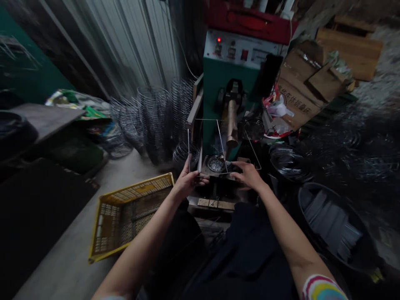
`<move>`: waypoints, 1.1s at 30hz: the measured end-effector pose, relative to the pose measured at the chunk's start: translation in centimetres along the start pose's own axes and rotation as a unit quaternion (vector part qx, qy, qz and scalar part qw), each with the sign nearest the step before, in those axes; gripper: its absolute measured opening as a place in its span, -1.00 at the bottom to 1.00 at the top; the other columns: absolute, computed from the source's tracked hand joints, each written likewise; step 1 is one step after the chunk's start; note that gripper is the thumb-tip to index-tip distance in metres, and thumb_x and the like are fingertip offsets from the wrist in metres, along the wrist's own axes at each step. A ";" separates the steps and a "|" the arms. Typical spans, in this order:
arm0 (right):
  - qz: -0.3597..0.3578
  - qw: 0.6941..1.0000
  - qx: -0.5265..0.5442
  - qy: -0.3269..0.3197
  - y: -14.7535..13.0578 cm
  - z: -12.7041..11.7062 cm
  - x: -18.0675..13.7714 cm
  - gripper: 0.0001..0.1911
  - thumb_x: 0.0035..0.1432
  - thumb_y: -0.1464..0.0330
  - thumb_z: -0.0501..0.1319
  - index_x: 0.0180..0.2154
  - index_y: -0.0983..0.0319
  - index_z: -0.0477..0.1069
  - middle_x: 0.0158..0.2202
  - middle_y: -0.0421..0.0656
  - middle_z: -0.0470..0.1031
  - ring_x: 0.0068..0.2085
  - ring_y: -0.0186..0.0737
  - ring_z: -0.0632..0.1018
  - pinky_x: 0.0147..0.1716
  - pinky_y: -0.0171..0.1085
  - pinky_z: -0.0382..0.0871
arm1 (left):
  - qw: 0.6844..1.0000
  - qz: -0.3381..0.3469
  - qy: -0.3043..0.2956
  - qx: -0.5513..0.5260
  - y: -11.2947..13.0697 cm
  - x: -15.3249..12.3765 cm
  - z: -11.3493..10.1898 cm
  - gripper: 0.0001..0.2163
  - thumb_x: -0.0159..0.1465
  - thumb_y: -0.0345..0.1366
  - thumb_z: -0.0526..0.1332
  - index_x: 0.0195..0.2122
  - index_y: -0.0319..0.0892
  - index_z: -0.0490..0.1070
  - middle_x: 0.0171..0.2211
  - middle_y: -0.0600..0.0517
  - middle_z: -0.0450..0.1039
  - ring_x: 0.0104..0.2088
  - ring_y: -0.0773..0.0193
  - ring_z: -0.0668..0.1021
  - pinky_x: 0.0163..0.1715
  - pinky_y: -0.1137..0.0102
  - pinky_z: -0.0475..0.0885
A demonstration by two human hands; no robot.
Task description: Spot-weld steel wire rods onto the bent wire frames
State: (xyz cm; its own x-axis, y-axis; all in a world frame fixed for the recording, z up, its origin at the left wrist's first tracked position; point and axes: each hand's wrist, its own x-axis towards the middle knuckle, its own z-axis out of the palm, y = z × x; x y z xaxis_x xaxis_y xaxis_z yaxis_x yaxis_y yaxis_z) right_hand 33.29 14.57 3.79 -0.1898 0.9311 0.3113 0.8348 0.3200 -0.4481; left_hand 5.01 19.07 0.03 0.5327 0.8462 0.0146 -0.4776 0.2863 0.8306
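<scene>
A thin metal wire frame (221,141) with straight rods spans the space between my two hands, in front of a green machine (215,91). My left hand (189,180) grips its left lower part, fingers closed around the wire. On the other side my right hand (248,174) pinches the lower wire near the middle rod. Just beyond the hands lies a round dish of small shiny metal bits (215,163) on the machine's base. Above it, a brass-coloured cylindrical arm (231,123) juts out from the machine.
A yellow plastic crate (101,225) stands on the floor at left. Stacks of wire rings (154,121) line the metal wall. To the right are a black tub (364,250) with dark strips, coiled wire (287,160) and a cardboard box (296,91).
</scene>
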 end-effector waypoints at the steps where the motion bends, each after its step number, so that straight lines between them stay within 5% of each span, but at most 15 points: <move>1: -0.007 1.000 0.007 0.007 0.5 0.1 0.6 -0.55 0.12 0.28 0.35 0.06 0.22 0.45 -0.01 -0.05 0.53 0.01 -0.09 0.54 0.04 -0.17 0.38 | 1.000 0.004 0.000 0.005 0.3 0.6 0.0 -0.07 0.25 -0.42 0.21 0.37 0.06 -0.55 -0.36 -0.08 0.62 -0.37 0.10 0.66 -0.49 0.40 0.54; 9: -0.003 0.997 0.008 0.071 2.6 0.6 2.9 -0.60 0.11 0.28 0.36 0.00 0.21 0.48 -0.06 -0.06 0.56 -0.04 -0.08 0.56 0.00 -0.17 0.39 | 1.000 0.008 0.027 -0.004 1.3 2.9 0.6 -0.07 0.23 -0.46 0.19 0.37 0.02 -0.56 -0.38 -0.07 0.62 -0.39 0.10 0.67 -0.49 0.39 0.56; 22: -0.010 0.997 0.002 0.076 2.6 0.9 4.2 -0.61 0.11 0.30 0.36 -0.01 0.19 0.47 -0.08 -0.07 0.56 -0.04 -0.06 0.55 -0.01 -0.17 0.39 | 0.999 0.020 0.040 -0.016 1.3 4.1 -0.4 -0.10 0.22 -0.49 0.17 0.38 0.03 -0.48 -0.38 -0.08 0.62 -0.40 0.11 0.66 -0.51 0.42 0.54; 29: -0.015 0.994 -0.019 0.107 3.4 0.7 3.7 -0.55 0.13 0.14 0.32 0.01 0.20 0.45 -0.09 -0.03 0.54 -0.08 -0.05 0.54 -0.05 -0.13 0.40 | 0.997 0.004 0.065 -0.038 0.3 4.5 -1.2 -0.12 0.22 -0.51 0.18 0.39 0.03 -0.42 -0.41 -0.04 0.60 -0.42 0.14 0.66 -0.53 0.42 0.54; 33: 0.145 0.963 -0.069 0.215 5.6 -1.4 2.6 -0.32 0.14 0.05 0.24 0.15 0.36 0.33 0.07 0.17 0.41 0.10 0.14 0.41 0.06 0.04 0.30 | 0.997 0.005 0.063 -0.036 0.7 4.1 -0.6 -0.09 0.19 -0.49 0.21 0.39 0.00 -0.41 -0.45 -0.03 0.60 -0.44 0.13 0.66 -0.54 0.41 0.54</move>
State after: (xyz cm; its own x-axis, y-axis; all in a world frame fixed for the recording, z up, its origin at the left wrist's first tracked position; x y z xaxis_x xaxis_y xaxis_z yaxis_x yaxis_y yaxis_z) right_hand 38.23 18.52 3.23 0.2676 0.8102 0.5216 0.8873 0.0038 -0.4612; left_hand 6.42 22.97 0.37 0.4375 0.8977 -0.0521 -0.5328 0.3055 0.7892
